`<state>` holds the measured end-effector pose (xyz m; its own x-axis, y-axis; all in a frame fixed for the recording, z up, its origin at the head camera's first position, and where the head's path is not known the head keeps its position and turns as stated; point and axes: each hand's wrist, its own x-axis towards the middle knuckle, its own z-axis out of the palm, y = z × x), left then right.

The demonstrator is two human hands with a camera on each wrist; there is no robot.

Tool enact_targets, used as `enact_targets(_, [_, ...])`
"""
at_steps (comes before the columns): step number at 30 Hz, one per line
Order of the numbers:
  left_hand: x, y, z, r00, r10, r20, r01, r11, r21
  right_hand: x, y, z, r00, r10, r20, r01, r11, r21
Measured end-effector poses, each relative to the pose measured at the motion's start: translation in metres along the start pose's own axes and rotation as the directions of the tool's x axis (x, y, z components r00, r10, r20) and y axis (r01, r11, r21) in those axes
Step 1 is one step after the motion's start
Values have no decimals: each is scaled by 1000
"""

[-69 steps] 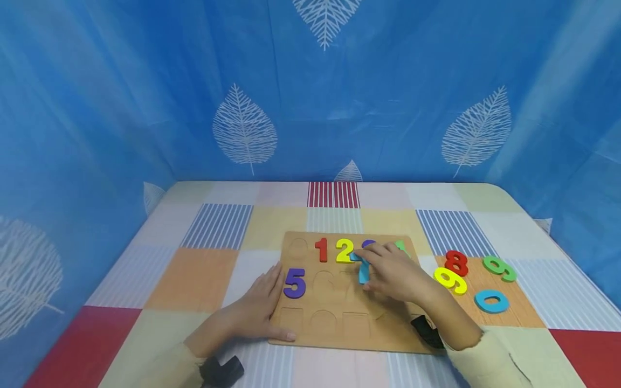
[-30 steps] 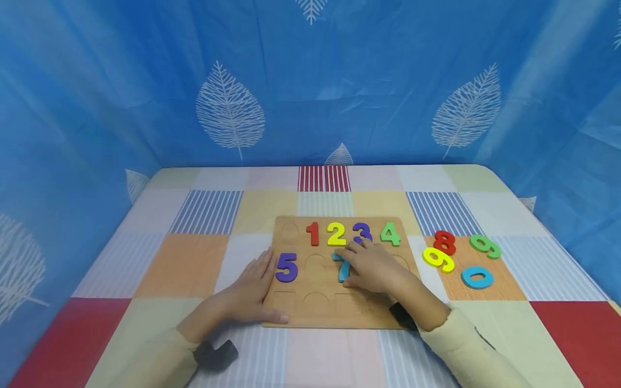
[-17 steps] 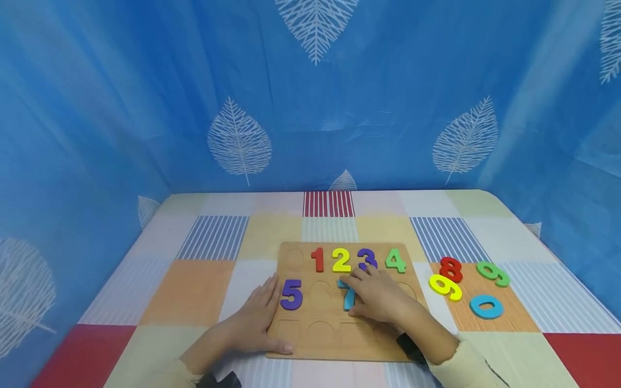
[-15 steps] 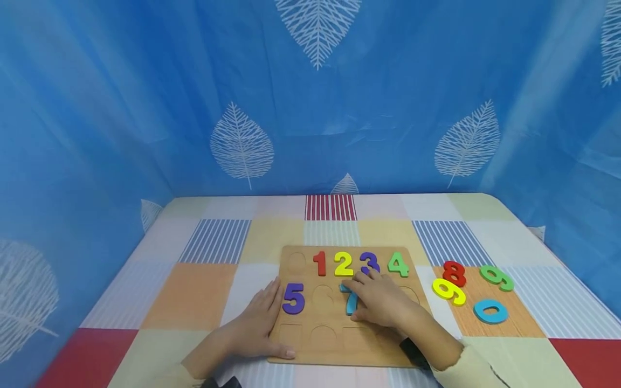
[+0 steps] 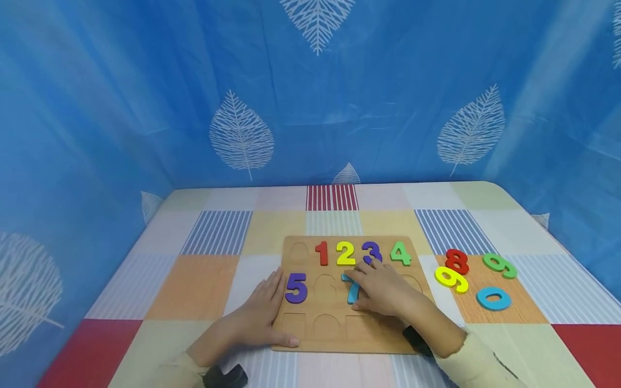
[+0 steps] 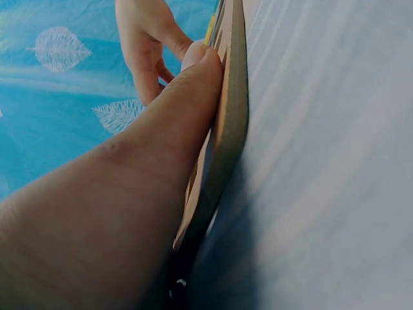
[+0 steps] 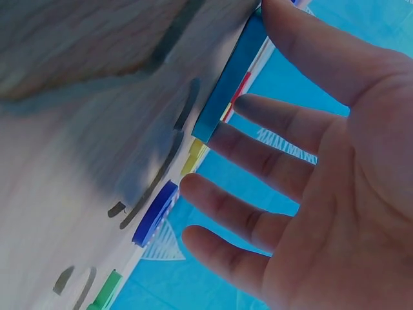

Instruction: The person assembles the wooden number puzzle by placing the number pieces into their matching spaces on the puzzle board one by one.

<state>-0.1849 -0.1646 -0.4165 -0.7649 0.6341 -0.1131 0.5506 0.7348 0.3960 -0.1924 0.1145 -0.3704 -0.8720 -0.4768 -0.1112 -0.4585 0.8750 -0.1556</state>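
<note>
A tan, rectangular wooden number board [image 5: 339, 346] has a person's left hand [image 5: 263, 312] resting straight-fingered at its left edge while the right hand [image 5: 382, 288] pinches a flat light-blue numeral seven [image 5: 353, 293] in the board's middle row, likely best squared up before pressing evenly.

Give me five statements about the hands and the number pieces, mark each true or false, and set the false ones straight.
1. The right hand pinches the blue 7. True.
2. The left hand holds the blue 0. False: that hand rests at the left edge of the board, and the blue 0 lies off to the right.
3. The yellow 2 is between the red 1 and the purple 3. True.
4. The green 4 lies off the board. False: it is in the top row.
5. The purple 5 is on the board. True.
</note>
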Motion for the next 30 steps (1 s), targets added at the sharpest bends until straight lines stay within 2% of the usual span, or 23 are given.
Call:
enact_targets(4, [0,4,0,999,-15,28,16,999,-28,-2,2,-1,1000,-4,8,4,1000,2])
enact_targets(10, [1,4,-7,999,-37,31,38,998,-47,-1,4,-4,1000,-27,-15,27,999,-19])
enact_targets(15, [3,5,-7,998,-42,36,43,999,-32,0,5,-5,1000,-11,6,11,1000,-18])
enact_targets(21, [3,5,-8,996,-76,50,77,996,-35,2,4,-6,999,5,40,-4,1000,-17])
enact_targets(30, [3,6,-9,997,-62,44,64,997,-45,1,5,-9,998,12,57,-14,1000,22])
